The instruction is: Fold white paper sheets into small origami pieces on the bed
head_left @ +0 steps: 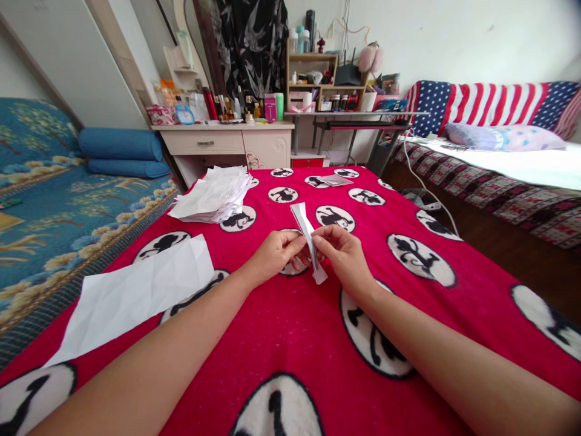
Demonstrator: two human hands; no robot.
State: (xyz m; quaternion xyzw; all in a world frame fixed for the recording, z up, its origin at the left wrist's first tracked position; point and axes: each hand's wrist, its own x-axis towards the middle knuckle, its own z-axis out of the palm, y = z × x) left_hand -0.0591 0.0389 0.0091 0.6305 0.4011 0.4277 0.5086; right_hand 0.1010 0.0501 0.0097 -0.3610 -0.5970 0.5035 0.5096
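Both my hands pinch a narrow folded strip of white paper over the middle of the red cloth. My left hand grips its left edge near the middle, with the thumb on top and fingers beneath. From the other side, my right hand holds the strip between thumb and fingers. The strip looks layered and slants from upper left to lower right. Left of my left arm lies a creased white sheet, flat on the cloth. Farther back on the left is a stack of crumpled white sheets.
The red cloth carries black-and-white round patterns. A small folded paper lies at its far edge. A blue patterned bed is on the left, a couch on the right. Behind stand a white dresser and a desk with a cable.
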